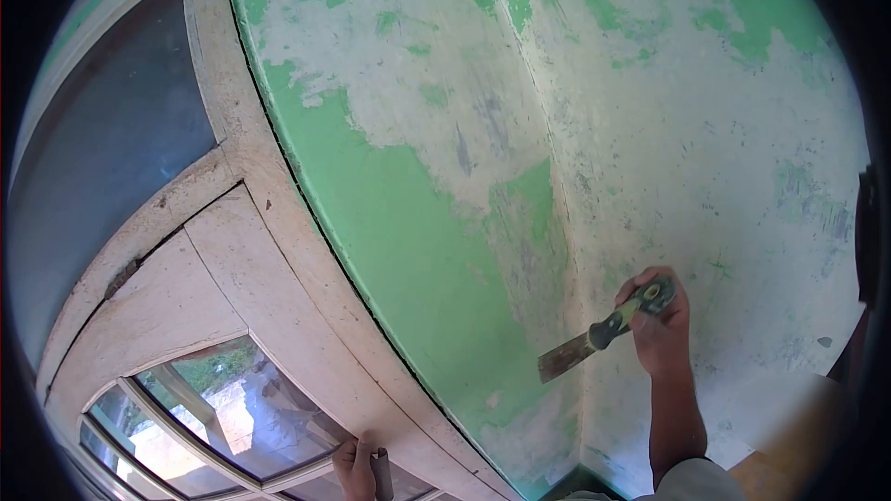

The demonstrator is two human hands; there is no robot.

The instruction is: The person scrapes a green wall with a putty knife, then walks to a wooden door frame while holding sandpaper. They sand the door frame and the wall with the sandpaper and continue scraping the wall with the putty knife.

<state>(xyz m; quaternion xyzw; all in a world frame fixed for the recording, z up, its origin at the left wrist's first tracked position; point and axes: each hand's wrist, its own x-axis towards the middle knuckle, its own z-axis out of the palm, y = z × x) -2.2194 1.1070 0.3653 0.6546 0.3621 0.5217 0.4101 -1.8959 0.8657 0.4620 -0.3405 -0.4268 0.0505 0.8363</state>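
My right hand (663, 329) is closed around the dark green and yellow handle of a putty knife (566, 358). Its flat, stained metal blade points left, with the edge close to the peeling green paint (483, 315) beside the wall corner. Low in the view, my left hand (355, 469) is closed at the white wooden door (269, 260), fingers curled next to a short grey-brown piece (382, 476). I cannot tell what that piece is.
Bare pale patches (696, 158) spread over both walls around the corner, with green paint left along the top and beside the door frame. Glass panes (251, 408) fill the lower door, and a dark pane (121, 130) sits above. A blurred yellowish shape (798, 450) is at lower right.
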